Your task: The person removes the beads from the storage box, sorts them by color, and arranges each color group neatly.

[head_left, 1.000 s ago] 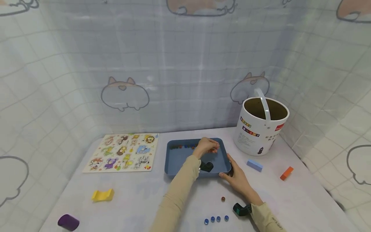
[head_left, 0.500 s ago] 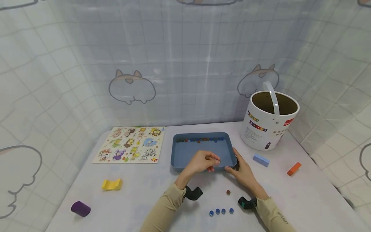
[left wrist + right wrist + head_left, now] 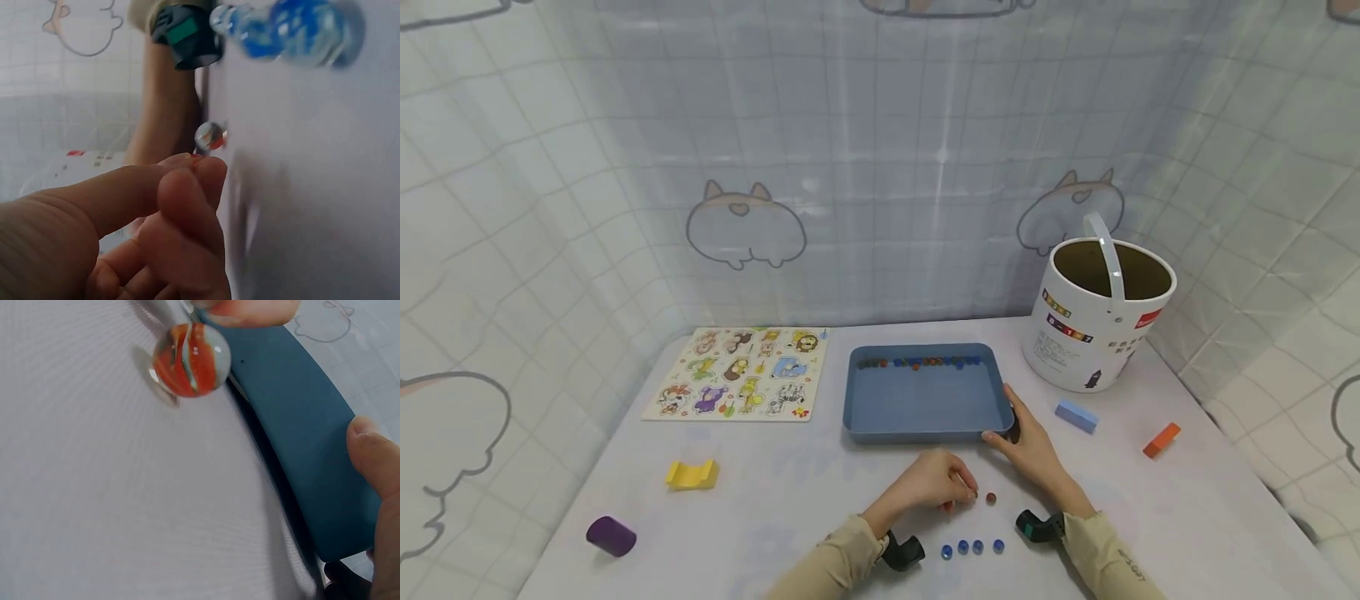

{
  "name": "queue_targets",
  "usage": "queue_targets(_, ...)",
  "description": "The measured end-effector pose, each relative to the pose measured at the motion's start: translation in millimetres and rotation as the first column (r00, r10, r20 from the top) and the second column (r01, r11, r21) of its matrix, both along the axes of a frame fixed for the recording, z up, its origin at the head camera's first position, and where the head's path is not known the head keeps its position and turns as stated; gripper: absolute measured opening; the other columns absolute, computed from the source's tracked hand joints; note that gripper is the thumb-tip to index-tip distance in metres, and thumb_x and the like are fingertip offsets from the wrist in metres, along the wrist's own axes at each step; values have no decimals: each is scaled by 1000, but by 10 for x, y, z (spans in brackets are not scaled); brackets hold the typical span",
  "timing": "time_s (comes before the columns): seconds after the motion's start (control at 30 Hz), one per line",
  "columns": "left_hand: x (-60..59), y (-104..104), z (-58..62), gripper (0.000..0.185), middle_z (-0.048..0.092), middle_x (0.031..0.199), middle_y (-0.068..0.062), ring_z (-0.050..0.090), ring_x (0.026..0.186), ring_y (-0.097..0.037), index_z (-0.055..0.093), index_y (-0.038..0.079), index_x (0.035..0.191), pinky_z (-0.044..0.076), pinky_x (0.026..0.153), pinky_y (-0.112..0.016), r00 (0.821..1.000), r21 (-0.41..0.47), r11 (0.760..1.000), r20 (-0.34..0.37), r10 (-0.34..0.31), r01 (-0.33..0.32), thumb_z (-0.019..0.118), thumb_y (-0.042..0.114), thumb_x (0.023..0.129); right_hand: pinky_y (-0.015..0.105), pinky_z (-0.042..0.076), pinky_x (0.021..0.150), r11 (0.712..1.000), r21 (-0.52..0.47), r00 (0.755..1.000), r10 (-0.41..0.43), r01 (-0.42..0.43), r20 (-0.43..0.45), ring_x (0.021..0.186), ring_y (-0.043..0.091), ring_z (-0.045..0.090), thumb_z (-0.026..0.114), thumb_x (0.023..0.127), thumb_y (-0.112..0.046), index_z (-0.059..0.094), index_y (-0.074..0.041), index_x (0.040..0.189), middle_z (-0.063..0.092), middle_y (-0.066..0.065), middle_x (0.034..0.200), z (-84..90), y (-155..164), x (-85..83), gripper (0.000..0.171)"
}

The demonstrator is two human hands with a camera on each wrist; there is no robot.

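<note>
My left hand (image 3: 934, 482) pinches a small reddish marble (image 3: 197, 157) between thumb and forefinger, low over the table; the fingertips mostly hide it. Close beside them lies an orange-and-clear marble (image 3: 991, 498), large in the right wrist view. A row of blue marbles (image 3: 977, 547) sits nearer the front. With its thumb on the front wall and fingers round the side, my right hand (image 3: 1033, 450) grips the right front corner of a blue tray (image 3: 925, 437). Several blue, orange and dark marbles (image 3: 932, 362) line the tray's back edge.
Right of the tray are a blue block (image 3: 1077, 416), an orange block (image 3: 1162, 440) and a white bucket (image 3: 1067, 350) with a handle. To the left lie an animal puzzle board (image 3: 737, 375), a yellow curved block (image 3: 692, 475) and a purple cylinder (image 3: 611, 536).
My left hand has moved from inside the tray, over its front edge, down to the table beside the orange marble. My right hand stays at the tray's corner.
</note>
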State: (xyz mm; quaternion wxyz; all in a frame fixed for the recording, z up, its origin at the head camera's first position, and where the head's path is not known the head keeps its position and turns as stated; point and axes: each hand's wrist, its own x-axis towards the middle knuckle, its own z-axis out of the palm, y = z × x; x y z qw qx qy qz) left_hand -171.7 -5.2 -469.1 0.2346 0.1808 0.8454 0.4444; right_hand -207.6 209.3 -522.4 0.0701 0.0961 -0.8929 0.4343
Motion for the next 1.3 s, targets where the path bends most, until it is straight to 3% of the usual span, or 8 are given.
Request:
queue_targets(0.33, 52, 76, -83, 5, 58, 52, 8, 44, 39, -3, 73, 10, 76, 36, 40, -18, 998, -33, 999, -55, -2, 0, 76, 8, 79, 60, 25, 112, 1000, 0, 1000, 2, -2, -9, 143, 44, 29, 74, 85, -37, 18, -12, 156, 23, 20, 159, -3, 4, 4, 94)
queue_targets(0.47, 28, 76, -32, 2, 63, 56, 6, 48, 40, -6, 73, 11, 82, 39, 40, -20, 999, -33, 999, -38, -26, 25, 75, 12, 82, 61, 27, 111, 1000, -1, 1000, 1, -1, -16, 142, 45, 30, 74, 84, -36, 19, -12, 156, 23, 20, 159, -1, 2, 12, 93)
queue_targets(0.57, -56, 65, 78, 5, 68, 62, 2, 54, 43, -14, 73, 14, 91, 41, 42, -22, 997, -16, 998, -38, -67, 66, 72, 17, 87, 62, 28, 110, 1000, 0, 1000, 1, -1, -21, 141, 45, 31, 74, 84, -36, 20, -11, 156, 24, 21, 159, 4, 2, 12, 93)
queue_targets(0.7, -293, 32, 265, 16, 73, 77, -4, 62, 57, -33, 72, 12, 103, 41, 47, -23, 995, 63, 995, -72, -66, 71, 66, 23, 93, 64, 30, 108, 1000, 3, 1000, -1, 1, -17, 139, 47, 34, 74, 85, -35, 18, -12, 156, 25, 21, 158, 9, 0, 10, 93)
queue_targets(0.83, -640, 2, 363, 22, 73, 93, -14, 63, 75, -45, 70, 9, 111, 51, 59, -35, 994, 184, 982, -93, 55, -37, 61, 22, 96, 63, 30, 108, 1000, -2, 1000, 3, -3, -3, 138, 47, 34, 74, 85, -36, 18, -13, 156, 25, 22, 158, 4, -11, 3, 93)
queue_targets(0.93, -926, 18, 346, 21, 72, 98, -14, 64, 78, -42, 69, 8, 112, 54, 70, -46, 977, 230, 964, -131, 167, -134, 61, 19, 97, 62, 28, 111, 1000, -6, 1000, 9, -9, 13, 140, 46, 31, 73, 85, -37, 17, -13, 156, 24, 22, 158, 0, -12, -2, 93)
queue_targets(1.07, -1251, 99, 299, 20, 72, 101, -10, 66, 82, -38, 70, 9, 112, 54, 76, -49, 954, 230, 949, -157, 256, -217, 62, 18, 96, 62, 27, 111, 1000, -1, 1000, 6, -6, 22, 141, 45, 30, 73, 86, -38, 17, -13, 156, 23, 21, 159, 0, -8, -1, 93)
queue_targets(1.3, -1552, 268, 216, 22, 71, 107, -10, 68, 87, -30, 70, 9, 114, 54, 73, -33, 941, 171, 947, -159, 299, -272, 62, 16, 95, 61, 27, 112, 1000, -14, 1000, 12, -12, -4, 143, 44, 28, 72, 86, -37, 18, -13, 156, 23, 20, 159, -6, -10, 0, 92)
